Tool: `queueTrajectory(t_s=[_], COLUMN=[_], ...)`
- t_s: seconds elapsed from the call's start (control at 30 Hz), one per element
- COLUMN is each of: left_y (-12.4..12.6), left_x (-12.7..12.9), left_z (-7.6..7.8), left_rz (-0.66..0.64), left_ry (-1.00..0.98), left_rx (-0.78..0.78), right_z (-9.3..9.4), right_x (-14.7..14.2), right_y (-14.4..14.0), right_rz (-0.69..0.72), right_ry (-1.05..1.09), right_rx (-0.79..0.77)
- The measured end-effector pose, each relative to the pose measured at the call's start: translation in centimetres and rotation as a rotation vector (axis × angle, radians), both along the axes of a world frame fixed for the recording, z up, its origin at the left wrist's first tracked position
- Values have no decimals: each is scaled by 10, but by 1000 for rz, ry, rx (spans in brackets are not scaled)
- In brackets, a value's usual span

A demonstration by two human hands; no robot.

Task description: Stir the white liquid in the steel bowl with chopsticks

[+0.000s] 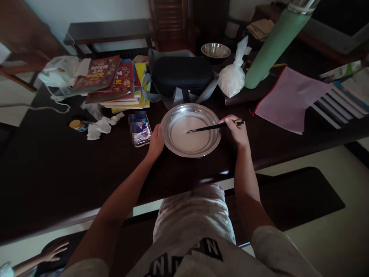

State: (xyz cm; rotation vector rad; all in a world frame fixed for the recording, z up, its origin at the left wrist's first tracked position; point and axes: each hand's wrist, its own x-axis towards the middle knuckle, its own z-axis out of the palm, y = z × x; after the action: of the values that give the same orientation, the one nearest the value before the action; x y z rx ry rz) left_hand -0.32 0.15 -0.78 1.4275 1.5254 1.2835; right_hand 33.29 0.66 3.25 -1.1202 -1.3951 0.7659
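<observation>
A round metal plate (173, 117) with a thin white liquid in it sits on the dark wooden table (57, 173) in front of me. My left hand (156, 141) grips the plate's left rim. My right hand (236, 130) holds black chopsticks (211, 127) by their yellow-banded ends, at the plate's right edge. The chopstick tips reach into the white liquid near the plate's middle.
A phone (140, 129) lies just left of the plate, with crumpled tissue (100, 126) and a small jar (77, 125) further left. Books (112, 80), a black case (181, 75), a tied white bag (233, 77), a green bottle (273, 42) and a pink pouch (288, 98) stand behind. Another person's hand (53, 251) shows at bottom left.
</observation>
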Motion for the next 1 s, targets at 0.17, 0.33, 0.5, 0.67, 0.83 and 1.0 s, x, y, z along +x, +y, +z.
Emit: queueTrajectory(t_s=[0.17, 0.33, 0.5, 0.67, 0.83, 1.0], left_y=[0, 0, 1, 0, -1, 0], left_x=[0, 0, 0, 0, 2, 2], left_z=[1, 1, 0, 3, 4, 2], left_rz=[8, 0, 4, 0, 4, 14], left_ry=[1, -9, -27, -19, -28, -28], left_rx=[6, 1, 2, -13, -9, -6], right_z=[-1, 0, 0, 1, 0, 0], right_x=[3, 1, 2, 0, 2, 2], right_y=[0, 0, -1, -1, -1, -1], right_rz=[-65, 18, -83, 37, -89, 17], right_ry=[52, -35, 27, -31, 61, -23], right_rx=[-25, -20, -22, -21, -28, -31])
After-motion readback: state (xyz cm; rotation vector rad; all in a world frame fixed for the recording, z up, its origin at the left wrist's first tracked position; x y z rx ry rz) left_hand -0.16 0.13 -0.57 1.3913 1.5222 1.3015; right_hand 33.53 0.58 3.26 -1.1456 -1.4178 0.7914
